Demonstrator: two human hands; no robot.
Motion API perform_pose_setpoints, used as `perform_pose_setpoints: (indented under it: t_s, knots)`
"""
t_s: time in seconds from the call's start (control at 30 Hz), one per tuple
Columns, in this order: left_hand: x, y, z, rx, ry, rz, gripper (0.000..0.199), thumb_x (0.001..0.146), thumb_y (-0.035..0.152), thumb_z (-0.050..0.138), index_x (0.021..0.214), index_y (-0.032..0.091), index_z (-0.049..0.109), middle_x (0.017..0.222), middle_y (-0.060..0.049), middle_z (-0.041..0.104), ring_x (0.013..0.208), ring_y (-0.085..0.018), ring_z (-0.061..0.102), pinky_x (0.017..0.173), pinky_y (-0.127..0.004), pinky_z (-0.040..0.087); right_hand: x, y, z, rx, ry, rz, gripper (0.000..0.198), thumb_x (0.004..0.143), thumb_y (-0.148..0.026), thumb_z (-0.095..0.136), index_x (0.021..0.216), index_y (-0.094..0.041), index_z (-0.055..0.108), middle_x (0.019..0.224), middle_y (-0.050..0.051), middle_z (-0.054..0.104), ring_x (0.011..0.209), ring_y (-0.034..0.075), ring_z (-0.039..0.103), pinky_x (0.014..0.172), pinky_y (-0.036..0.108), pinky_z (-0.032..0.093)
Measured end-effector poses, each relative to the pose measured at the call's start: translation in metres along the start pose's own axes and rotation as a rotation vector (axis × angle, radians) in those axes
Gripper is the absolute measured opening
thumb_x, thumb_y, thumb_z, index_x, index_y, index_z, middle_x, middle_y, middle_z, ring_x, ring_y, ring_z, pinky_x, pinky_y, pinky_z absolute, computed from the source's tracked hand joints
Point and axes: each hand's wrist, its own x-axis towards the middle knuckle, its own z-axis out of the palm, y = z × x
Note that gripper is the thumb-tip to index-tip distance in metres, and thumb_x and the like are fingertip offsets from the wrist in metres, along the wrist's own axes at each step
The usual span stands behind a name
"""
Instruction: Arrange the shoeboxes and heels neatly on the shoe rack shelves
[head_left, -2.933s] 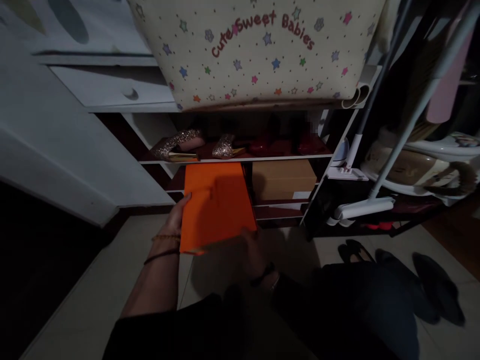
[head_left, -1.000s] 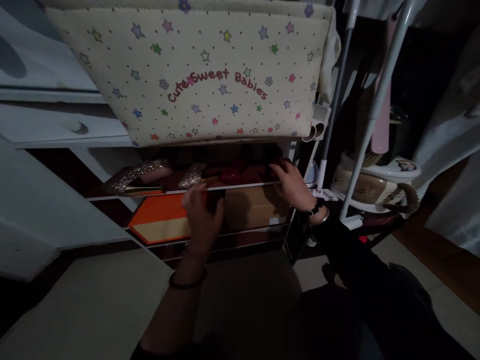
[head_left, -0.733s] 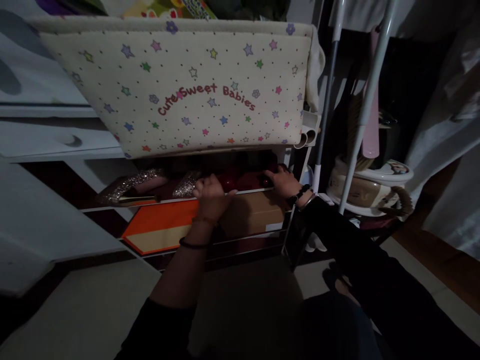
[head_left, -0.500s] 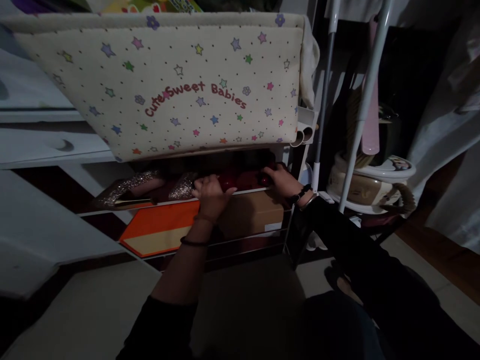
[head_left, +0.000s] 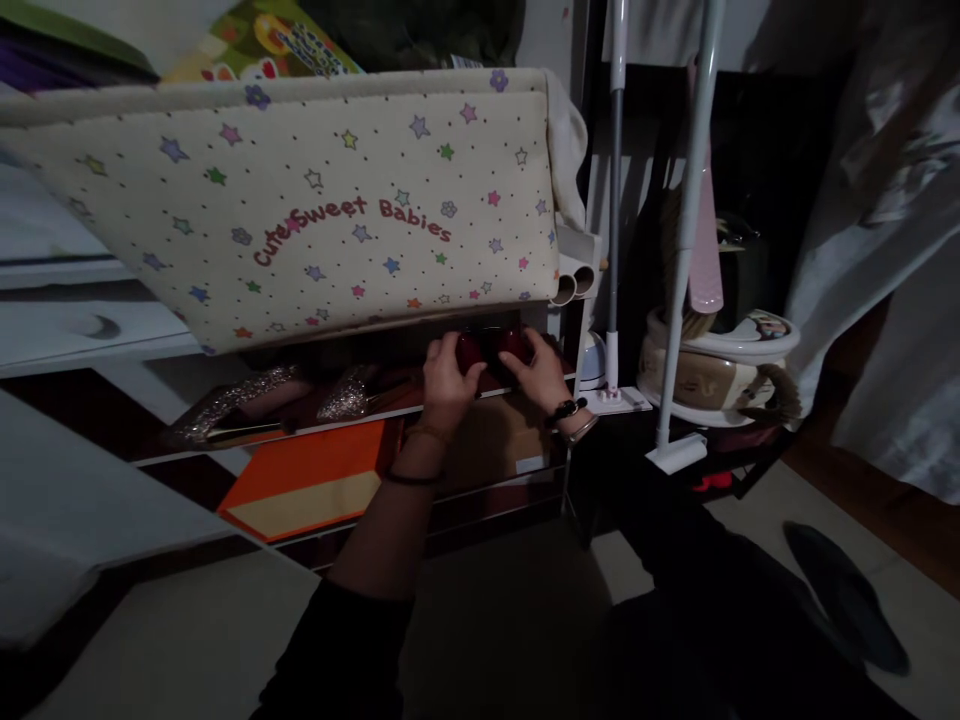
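Observation:
My left hand (head_left: 448, 382) is closed around a glossy dark red shoe (head_left: 470, 352) on the upper level of a low shoe rack (head_left: 300, 438). Close beside it, my right hand (head_left: 538, 375) grips a second dark red shoe (head_left: 513, 343). Both toes face me, and the backs of the shoes are lost in shadow. To the left on the same level lie a glittery high-heeled shoe (head_left: 232, 405) and its glittery mate (head_left: 343, 398).
A fabric bin (head_left: 360, 210) printed with stars overhangs the shelf. Below stand an orange box (head_left: 315, 465) and a brown cardboard box (head_left: 487, 440). At right are white-poled cleaning tools (head_left: 686, 230), a beige pot-like container (head_left: 697, 375) and a dark slipper (head_left: 847, 595) on the floor.
My left hand has moved right onto a red shoe, and my right hand has come inward with the other. The two shoes now sit close together. The view has shifted.

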Motion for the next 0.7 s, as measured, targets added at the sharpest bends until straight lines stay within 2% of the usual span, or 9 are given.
perform_pose_setpoints:
  t_s: [0.17, 0.3, 0.37, 0.57, 0.7]
  knots:
    - [-0.001, -0.009, 0.004, -0.078, 0.022, 0.018, 0.054, 0.083, 0.040, 0.073, 0.129, 0.015, 0.060, 0.123, -0.020, 0.065, 0.118, -0.037, 0.062, 0.105, -0.049, 0.050, -0.013, -0.002, 0.017, 0.023, 0.095, 0.108, 0.063, 0.082, -0.043, 0.083, 0.136, -0.015, 0.067, 0.099, 0.005, 0.076, 0.072, 0.015, 0.060, 0.075, 0.028, 0.051]
    - [0.010, -0.020, 0.007, -0.112, 0.025, -0.020, 0.054, 0.081, 0.045, 0.076, 0.125, 0.016, 0.064, 0.126, -0.022, 0.067, 0.125, -0.040, 0.059, 0.112, -0.052, 0.045, -0.001, -0.003, 0.019, 0.003, 0.111, 0.120, 0.060, 0.080, -0.048, 0.084, 0.127, -0.013, 0.072, 0.080, 0.000, 0.071, 0.067, 0.014, 0.054, 0.072, 0.026, 0.046]
    - [0.013, -0.023, 0.009, -0.125, 0.014, -0.028, 0.054, 0.080, 0.045, 0.077, 0.124, 0.016, 0.065, 0.127, -0.022, 0.067, 0.125, -0.040, 0.059, 0.113, -0.053, 0.044, 0.003, -0.001, 0.020, 0.003, 0.110, 0.118, 0.058, 0.080, -0.050, 0.084, 0.125, -0.013, 0.073, 0.077, -0.001, 0.069, 0.066, 0.014, 0.053, 0.071, 0.026, 0.046]
    - [0.006, -0.027, 0.013, -0.097, 0.047, -0.006, 0.054, 0.083, 0.044, 0.071, 0.127, 0.013, 0.064, 0.119, -0.023, 0.067, 0.116, -0.040, 0.062, 0.107, -0.054, 0.047, -0.003, 0.010, 0.025, 0.019, 0.165, 0.122, 0.061, 0.080, -0.043, 0.086, 0.132, -0.016, 0.070, 0.107, 0.008, 0.072, 0.075, 0.013, 0.059, 0.079, 0.026, 0.052]
    - [0.004, -0.026, 0.011, -0.092, 0.032, 0.003, 0.054, 0.085, 0.044, 0.069, 0.130, 0.014, 0.063, 0.122, -0.022, 0.066, 0.117, -0.039, 0.063, 0.107, -0.053, 0.048, -0.004, 0.015, 0.029, 0.005, 0.158, 0.122, 0.064, 0.082, -0.043, 0.084, 0.136, -0.014, 0.067, 0.115, 0.012, 0.070, 0.079, 0.014, 0.062, 0.083, 0.028, 0.055]
